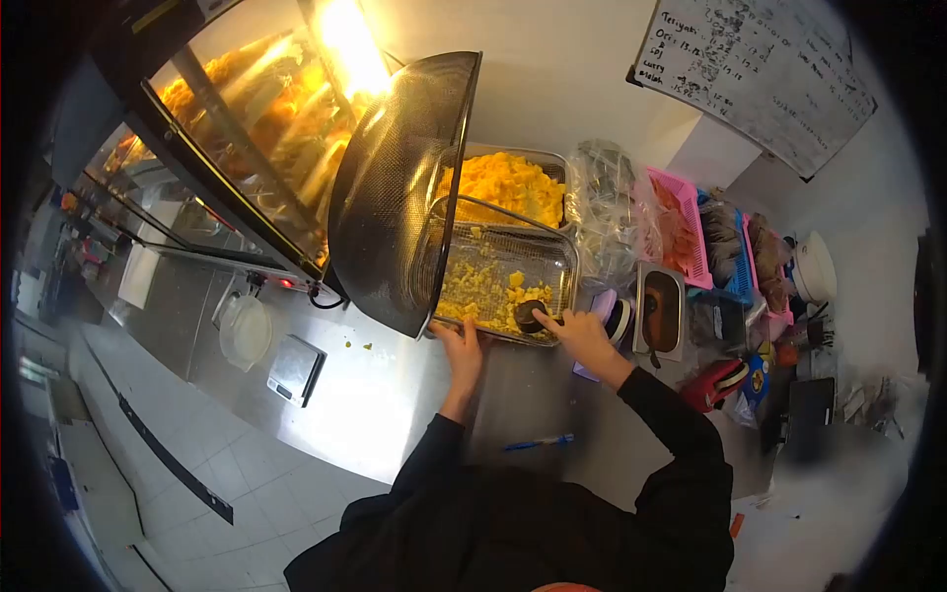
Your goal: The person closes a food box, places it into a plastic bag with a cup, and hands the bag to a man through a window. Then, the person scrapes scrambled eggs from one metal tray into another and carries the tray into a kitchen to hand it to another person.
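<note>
Low in the wire mesh tray (570, 286) lie yellow crumbs and small lumps (473, 281). My left hand (462, 357) grips the tray's near rim at its left corner, close under the lower edge of a large curved mesh screen (395, 207). In my right hand (588, 343) is a dark round tool (531, 316), held with the fingers over its top and pressed down among the crumbs at the tray's right front. Behind this tray stands a second wire tray (564, 168), heaped with yellow food pieces (508, 187).
A lit glass display warmer (247, 128) rises at the left. Nearer on the steel counter are a small scale (296, 370), a pale round container (245, 331) and a blue pen (539, 442). To the right stand a metal pan (659, 311) and pink baskets (683, 222).
</note>
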`<state>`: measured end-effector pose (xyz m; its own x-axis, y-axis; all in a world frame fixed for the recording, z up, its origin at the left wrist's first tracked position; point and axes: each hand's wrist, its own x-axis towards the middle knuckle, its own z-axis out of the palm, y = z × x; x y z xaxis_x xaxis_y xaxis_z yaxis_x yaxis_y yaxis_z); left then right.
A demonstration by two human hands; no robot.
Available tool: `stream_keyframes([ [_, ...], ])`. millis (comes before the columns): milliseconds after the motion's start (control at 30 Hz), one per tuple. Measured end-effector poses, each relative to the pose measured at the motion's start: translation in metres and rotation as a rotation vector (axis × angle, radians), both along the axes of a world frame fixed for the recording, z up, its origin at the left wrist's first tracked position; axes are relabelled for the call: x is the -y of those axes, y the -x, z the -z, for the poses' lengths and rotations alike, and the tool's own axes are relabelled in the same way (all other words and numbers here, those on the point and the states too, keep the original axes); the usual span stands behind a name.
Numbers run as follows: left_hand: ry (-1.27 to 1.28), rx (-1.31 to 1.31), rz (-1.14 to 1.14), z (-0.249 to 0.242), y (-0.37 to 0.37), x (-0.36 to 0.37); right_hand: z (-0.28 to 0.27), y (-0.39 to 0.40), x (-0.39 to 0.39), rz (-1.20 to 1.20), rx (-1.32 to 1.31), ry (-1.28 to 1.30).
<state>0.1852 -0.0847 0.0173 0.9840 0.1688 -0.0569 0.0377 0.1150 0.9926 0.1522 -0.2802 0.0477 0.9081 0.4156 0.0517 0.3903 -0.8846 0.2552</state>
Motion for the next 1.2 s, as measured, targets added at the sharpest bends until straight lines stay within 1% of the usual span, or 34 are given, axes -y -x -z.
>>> stream_keyframes([
  [67,0.191,-0.107,-0.006,-0.002,0.001,0.000,0.009,0.009,0.002,-0.010,0.069,0.045],
  [167,0.165,-0.011,-0.038,0.015,0.000,0.001,0.021,0.017,0.002,0.002,0.223,0.024],
  [267,0.273,-0.081,-0.049,0.008,0.001,0.002,0.025,0.011,0.001,0.060,0.222,0.149],
  [367,0.396,-0.262,-0.036,0.012,0.002,0.000,0.033,0.006,-0.001,0.142,0.225,0.122],
  [467,0.518,-0.381,-0.006,0.029,0.006,0.007,0.016,0.000,-0.001,0.227,0.068,-0.066],
  [567,0.432,-0.341,0.032,0.045,0.009,0.021,0.015,-0.021,0.008,0.273,-0.037,-0.137],
  [600,0.464,-0.361,0.051,0.043,0.012,0.025,0.016,-0.030,0.010,0.275,-0.036,-0.174],
  [733,0.577,-0.427,0.157,0.033,0.025,0.041,0.015,-0.053,0.005,0.341,-0.228,-0.099],
  [767,0.599,-0.443,0.189,0.031,0.027,0.045,0.013,-0.055,0.005,0.336,-0.271,-0.127],
  [800,0.601,-0.384,0.221,0.030,0.028,0.047,0.011,-0.057,0.004,0.331,-0.316,-0.153],
  [833,0.588,-0.360,0.201,0.031,0.027,0.049,0.010,-0.057,0.004,0.326,-0.362,-0.178],
  [933,0.553,-0.309,0.146,0.036,0.027,0.055,0.001,-0.051,0.002,0.292,-0.430,-0.073],
  [1033,0.501,-0.253,0.104,0.035,0.029,0.055,-0.006,-0.035,-0.001,0.269,-0.532,-0.133],
  [1133,0.449,-0.167,0.095,0.032,0.030,0.056,-0.006,-0.021,-0.006,0.257,-0.563,-0.194],
  [1200,0.417,-0.118,0.096,0.032,0.028,0.052,-0.013,-0.015,-0.005,0.186,-0.493,-0.129],
])
